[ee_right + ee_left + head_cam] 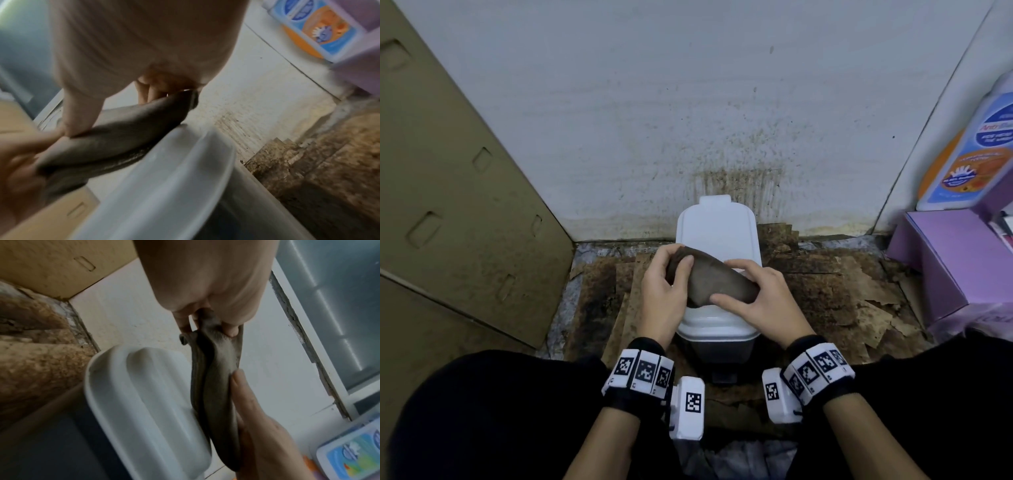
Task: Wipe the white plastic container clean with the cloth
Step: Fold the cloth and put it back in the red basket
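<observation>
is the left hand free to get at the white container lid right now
Probably yes for reach: the lid lies bare just beyond the left hand. But that hand grips the cloth, as does the right hand.

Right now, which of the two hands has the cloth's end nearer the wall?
The left hand. It pinches the far end of the dark cloth, toward the stained wall, over the white container; the right hand holds the nearer end.
</observation>
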### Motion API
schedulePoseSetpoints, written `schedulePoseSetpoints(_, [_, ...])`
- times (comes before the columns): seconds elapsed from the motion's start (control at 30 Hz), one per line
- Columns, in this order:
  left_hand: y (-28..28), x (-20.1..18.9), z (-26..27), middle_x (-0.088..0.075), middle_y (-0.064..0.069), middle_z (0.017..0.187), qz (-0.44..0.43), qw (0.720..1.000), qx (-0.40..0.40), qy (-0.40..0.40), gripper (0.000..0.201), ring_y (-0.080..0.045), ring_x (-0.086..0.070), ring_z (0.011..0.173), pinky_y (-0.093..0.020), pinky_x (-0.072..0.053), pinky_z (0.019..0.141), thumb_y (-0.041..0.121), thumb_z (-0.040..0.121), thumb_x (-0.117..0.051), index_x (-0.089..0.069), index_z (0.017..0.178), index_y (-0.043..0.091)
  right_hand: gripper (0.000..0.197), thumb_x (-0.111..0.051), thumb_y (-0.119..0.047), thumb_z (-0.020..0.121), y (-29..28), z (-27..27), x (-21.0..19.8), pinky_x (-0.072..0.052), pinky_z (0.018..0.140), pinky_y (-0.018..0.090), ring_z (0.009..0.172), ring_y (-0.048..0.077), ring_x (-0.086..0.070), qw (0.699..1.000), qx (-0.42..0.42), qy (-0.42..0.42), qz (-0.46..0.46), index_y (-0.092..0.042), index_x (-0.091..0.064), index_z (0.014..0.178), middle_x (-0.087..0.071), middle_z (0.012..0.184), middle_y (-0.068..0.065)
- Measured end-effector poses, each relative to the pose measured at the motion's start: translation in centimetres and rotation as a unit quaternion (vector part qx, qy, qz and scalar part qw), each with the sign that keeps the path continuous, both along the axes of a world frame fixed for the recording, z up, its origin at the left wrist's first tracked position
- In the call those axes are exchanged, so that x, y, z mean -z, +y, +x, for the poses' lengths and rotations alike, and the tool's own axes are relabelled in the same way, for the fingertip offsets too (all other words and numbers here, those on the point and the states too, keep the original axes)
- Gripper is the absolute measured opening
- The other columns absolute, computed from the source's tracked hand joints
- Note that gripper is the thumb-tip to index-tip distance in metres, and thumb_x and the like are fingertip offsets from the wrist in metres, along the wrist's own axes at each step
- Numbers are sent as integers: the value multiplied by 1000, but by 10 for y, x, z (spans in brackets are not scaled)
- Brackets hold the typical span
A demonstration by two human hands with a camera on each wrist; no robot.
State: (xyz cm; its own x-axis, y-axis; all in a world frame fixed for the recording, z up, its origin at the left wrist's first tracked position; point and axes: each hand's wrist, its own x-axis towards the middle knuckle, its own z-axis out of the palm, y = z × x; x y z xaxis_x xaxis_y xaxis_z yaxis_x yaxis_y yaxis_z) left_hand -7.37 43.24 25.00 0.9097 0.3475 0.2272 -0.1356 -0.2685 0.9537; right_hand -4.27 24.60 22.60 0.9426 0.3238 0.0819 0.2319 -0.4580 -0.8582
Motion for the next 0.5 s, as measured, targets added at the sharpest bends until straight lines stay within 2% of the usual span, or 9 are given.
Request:
schedulePoseSetpoints(0.03, [0, 0, 0, -70, -3, 106, -11, 1000, -10, -5, 10, -14, -66, 104, -28, -54, 91, 9, 104, -58, -65, 112, 11, 50, -82, -59, 74, -3, 2, 0, -50, 98, 29, 112, 6, -60, 999, 2, 10, 37, -36, -68, 116, -70, 105, -20])
schedulePoseSetpoints(0.1, [1, 0, 1, -70, -2, 108, -35, 999, -33, -9, 11, -10, -66, 104, -25, -53, 89, 10, 104, -57, -64, 112, 13, 28, -85, -43, 79, -10, 5, -5, -54, 85, 25, 95, 4, -70, 995, 5, 41, 94, -27, -74, 100, -76, 95, -12])
schedulePoseSetpoints(0.17, [1, -1, 1, -69, 0, 107, -63, 996, -57, -10, 12, -3, -65, 100, -20, -52, 85, 11, 105, -57, -63, 110, 19, 20, -84, -32, 82, -18, 7, -8, -57, 84, 28, 92, 9, -73, 988, 12, 80, 134, -20, -76, 95, -78, 94, -6])
schedulePoseSetpoints(0.27, [1, 1, 3, -69, 2, 106, -91, 992, -90, -4, 12, -1, -65, 97, -21, -53, 84, 14, 105, -57, -63, 108, 24, 19, -80, -24, 86, -23, 8, -9, -59, 87, 37, 96, 20, -75, 971, 29, 122, 206, -12, -76, 99, -79, 97, 4])
schedulePoseSetpoints(0.37, [0, 6, 4, -69, 1, 107, -86, 992, -95, 13, 7, -6, -66, 98, -25, -54, 84, 18, 106, -56, -61, 111, 20, 24, -76, -18, 90, -22, 9, -7, -59, 90, 36, 102, 24, -74, 941, 69, 174, 280, -6, -74, 110, -79, 103, 9])
schedulePoseSetpoints(0.43, [-2, 8, 3, -68, -2, 107, -49, 995, -85, 26, 8, -9, -66, 98, -21, -52, 79, 22, 107, -54, -58, 113, 19, 25, -73, -20, 92, -21, 9, -5, -58, 92, 36, 104, 23, -74, 934, 88, 185, 291, -6, -74, 113, -78, 105, 8])
schedulePoseSetpoints(0.5, [-5, 9, 0, -66, 0, 103, -4, 996, -72, 46, 11, 3, -63, 90, -12, -49, 70, 24, 108, -52, -56, 116, 18, 23, -69, -24, 96, -19, 11, 2, -59, 91, 36, 102, 21, -74, 939, 121, 180, 268, -8, -75, 111, -79, 103, 6])
